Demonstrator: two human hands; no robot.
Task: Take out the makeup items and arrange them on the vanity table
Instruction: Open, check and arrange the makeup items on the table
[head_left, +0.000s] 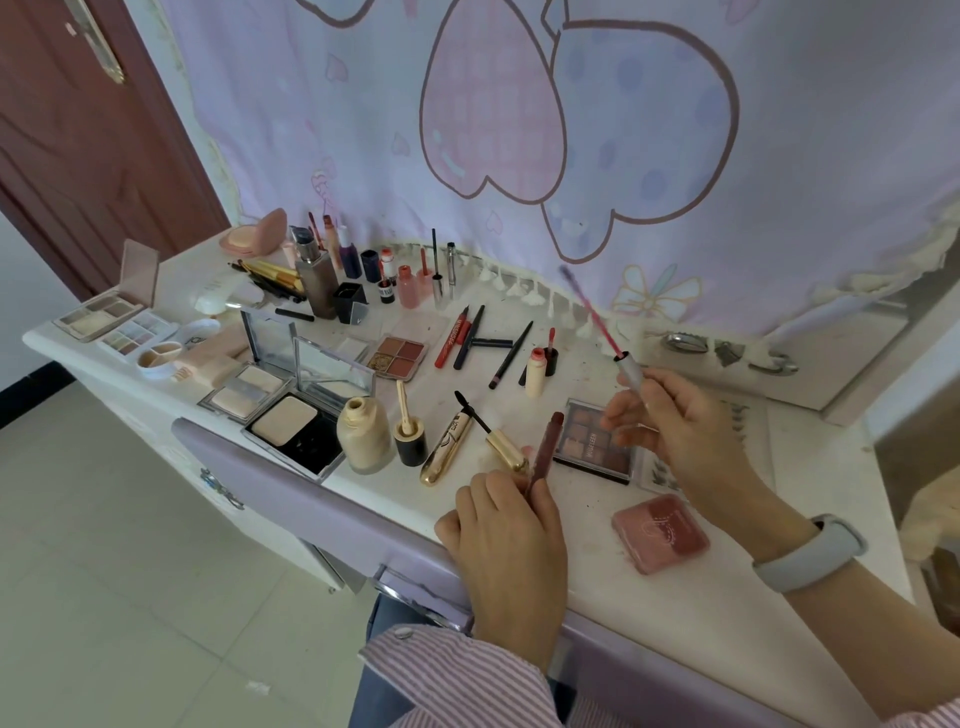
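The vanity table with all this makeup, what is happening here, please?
A person is laying makeup out on the vanity table. The left hand holds a dark red tube, and the right hand holds its cap by the silver end, with the pink wand pointing up and away. The two parts are apart. Many items already lie open on the table, such as powder compacts, a foundation bottle and an eyeshadow palette.
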